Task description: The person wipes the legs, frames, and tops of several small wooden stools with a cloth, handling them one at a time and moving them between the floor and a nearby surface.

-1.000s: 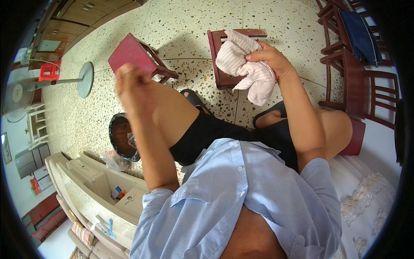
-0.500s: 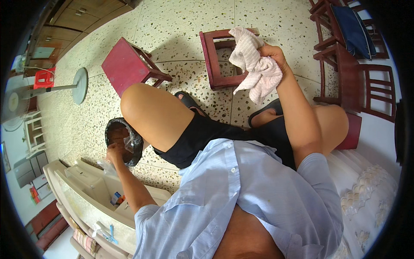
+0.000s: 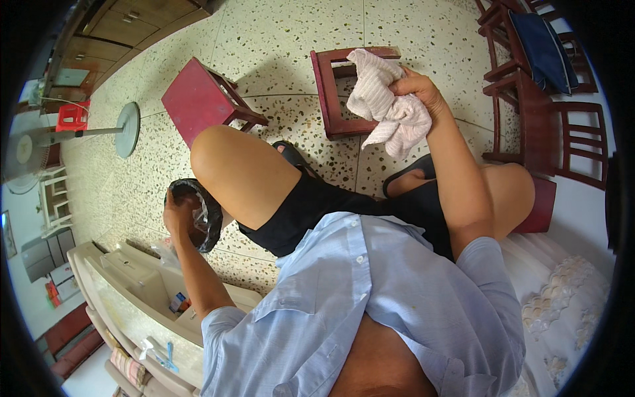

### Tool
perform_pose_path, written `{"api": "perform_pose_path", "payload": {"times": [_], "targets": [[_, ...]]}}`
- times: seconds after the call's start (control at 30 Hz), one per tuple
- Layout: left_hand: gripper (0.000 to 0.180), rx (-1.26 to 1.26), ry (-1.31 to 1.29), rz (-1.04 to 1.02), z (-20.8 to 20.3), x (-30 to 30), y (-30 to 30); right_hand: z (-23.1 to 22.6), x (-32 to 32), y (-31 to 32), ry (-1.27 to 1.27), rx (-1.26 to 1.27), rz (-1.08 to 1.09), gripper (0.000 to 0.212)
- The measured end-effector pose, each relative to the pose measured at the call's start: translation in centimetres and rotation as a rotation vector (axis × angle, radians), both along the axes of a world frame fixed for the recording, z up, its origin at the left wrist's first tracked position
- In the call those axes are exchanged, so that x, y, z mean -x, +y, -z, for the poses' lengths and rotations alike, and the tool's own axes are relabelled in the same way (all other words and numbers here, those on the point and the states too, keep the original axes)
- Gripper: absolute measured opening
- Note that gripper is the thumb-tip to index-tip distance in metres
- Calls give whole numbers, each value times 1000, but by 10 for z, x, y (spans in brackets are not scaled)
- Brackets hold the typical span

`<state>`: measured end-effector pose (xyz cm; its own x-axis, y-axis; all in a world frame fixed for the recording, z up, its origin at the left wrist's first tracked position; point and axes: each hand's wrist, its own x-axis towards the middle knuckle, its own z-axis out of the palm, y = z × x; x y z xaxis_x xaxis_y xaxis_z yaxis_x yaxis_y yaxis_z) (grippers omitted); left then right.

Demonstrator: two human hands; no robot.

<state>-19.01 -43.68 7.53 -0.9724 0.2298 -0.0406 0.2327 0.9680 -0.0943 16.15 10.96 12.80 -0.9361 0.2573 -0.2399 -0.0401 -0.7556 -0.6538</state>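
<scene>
My right hand (image 3: pixel 418 89) is closed on a crumpled pale pink cloth (image 3: pixel 378 92), whose loose end hangs down. Behind the cloth stands a dark red wooden stool frame (image 3: pixel 324 92), with floor showing through its middle. At my left knee, a bin (image 3: pixel 210 221) lined with a black plastic bag stands on the floor; some clear plastic shows inside it. My left hand (image 3: pixel 175 215) grips the bin's left rim, and its fingertips are partly hidden.
A red-topped stool (image 3: pixel 198 99) stands ahead of my left knee. To the left are a standing fan's round base (image 3: pixel 127 130) and a beige cabinet (image 3: pixel 142 278) with small items inside. Dark red chairs (image 3: pixel 529 119) line the right, one bearing a blue bag (image 3: pixel 544 53).
My left hand has moved up and forward along the bin's rim. My right hand has shifted its hold on the cloth, which has moved slightly down and bunched differently.
</scene>
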Motion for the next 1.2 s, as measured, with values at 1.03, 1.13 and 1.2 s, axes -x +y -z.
{"api": "perform_pose_path", "payload": {"times": [1.03,1.13,1.2], "targets": [[46,-1334,-951,183,-109,-168,319,5,12,11,-77,98,120,33],[54,-1339,-1150,242,-85,-199,351,9,22,2,-142,107,221,36],[60,-1363,-1487,157,-69,-205,364,-10,33,-17,-134,78,185,39]]}}
